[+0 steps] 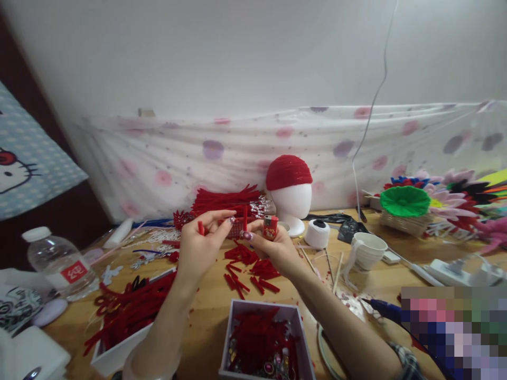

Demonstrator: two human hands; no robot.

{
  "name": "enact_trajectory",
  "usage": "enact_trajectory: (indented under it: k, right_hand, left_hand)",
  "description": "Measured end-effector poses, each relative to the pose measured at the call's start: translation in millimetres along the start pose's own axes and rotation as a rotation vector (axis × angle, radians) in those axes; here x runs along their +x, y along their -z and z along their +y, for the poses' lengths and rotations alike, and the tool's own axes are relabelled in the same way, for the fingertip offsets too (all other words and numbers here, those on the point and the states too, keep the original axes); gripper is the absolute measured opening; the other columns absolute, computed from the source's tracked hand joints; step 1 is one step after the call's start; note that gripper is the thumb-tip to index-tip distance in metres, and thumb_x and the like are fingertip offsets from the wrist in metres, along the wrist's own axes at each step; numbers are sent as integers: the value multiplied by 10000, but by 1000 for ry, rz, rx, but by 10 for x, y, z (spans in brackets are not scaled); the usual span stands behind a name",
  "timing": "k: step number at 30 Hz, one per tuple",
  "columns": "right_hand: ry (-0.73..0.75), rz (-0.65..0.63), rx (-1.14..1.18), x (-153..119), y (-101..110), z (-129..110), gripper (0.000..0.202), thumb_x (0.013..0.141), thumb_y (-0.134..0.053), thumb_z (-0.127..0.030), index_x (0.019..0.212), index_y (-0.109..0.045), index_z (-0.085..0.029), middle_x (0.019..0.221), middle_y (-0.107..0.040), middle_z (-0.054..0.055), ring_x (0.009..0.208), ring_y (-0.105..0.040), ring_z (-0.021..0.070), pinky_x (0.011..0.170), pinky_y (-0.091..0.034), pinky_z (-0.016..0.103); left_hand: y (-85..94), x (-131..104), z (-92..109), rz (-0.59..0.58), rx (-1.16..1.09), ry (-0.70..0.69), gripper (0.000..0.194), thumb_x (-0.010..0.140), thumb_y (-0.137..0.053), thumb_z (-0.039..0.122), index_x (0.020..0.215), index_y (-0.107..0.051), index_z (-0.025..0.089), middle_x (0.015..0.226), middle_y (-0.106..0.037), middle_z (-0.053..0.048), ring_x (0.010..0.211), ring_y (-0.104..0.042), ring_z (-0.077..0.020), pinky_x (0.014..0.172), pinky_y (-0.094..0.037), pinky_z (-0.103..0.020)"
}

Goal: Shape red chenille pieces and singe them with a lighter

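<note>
My left hand (pixel 206 237) is raised over the table, fingers curled, with a short red chenille stem piece (pixel 201 228) tucked in them. Close beside it, my right hand (pixel 271 245) pinches an upright red chenille stem piece (pixel 245 215) between thumb and finger. A red lighter (pixel 270 227) is held in that same hand. The tips of the two hands are a small gap apart. Below them, several cut red chenille pieces (pixel 270 286) lie loose on the wooden table (pixel 206 311). No flame shows at the lighter.
A box (pixel 233 338) of red pieces and beads stands in front, another tray (pixel 119 352) of red stems at left. Behind are a red-capped foam head (pixel 291 203), thread spool (pixel 317 234) and cup (pixel 369 252). A bottle (pixel 59 264) stands left; power strip (pixel 455 272) right.
</note>
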State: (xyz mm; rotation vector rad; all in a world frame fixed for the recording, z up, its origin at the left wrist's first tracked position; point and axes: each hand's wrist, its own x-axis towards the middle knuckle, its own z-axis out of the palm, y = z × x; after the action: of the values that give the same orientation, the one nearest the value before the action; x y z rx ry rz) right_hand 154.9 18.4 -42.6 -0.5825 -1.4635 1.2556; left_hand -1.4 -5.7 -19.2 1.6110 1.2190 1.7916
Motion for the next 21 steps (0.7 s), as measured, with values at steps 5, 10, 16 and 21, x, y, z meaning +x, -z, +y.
enact_trajectory:
  k: [5, 10, 16, 21]
  right_hand:
    - [16, -84, -76, -28, 1, -70, 370, 742, -774, -500, 764, -632, -159, 525, -412, -60, 462, -295, 69, 437, -184, 233]
    - [-67, -157, -4, -20, 14, -37, 427, 751, -740, -567, 830, -565, -186, 515, -330, -94, 448, -219, 65, 417, -146, 219]
    - [-248, -113, 159, 66, 30, 122, 532, 815, -522, -755, 795, -425, -232, 527, -307, -102, 411, -126, 63, 388, -100, 207]
    - [38, -12, 109, 133, 106, 172, 517, 806, -611, -720, 876, -538, -212, 668, -456, -42, 511, -362, 88, 465, -267, 224]
  left_hand:
    - [40, 52, 36, -273, -291, 369, 412, 634, -833, 445, 913, -757, 151, 434, -342, 109, 365, -188, -32, 356, -131, -185]
    - [21, 42, 33, -210, -381, 359, 317, 553, -876, 363, 723, -725, 143, 386, -331, 116, 335, -198, -17, 334, -142, -173]
    - [4, 84, 35, 25, -397, 233, 230, 607, -839, 313, 729, -723, 156, 383, -355, 113, 332, -245, -26, 331, -160, -177]
    - [18, 105, 82, 119, -447, 206, 206, 580, -833, 267, 712, -714, 162, 397, -334, 124, 337, -227, -23, 330, -146, -184]
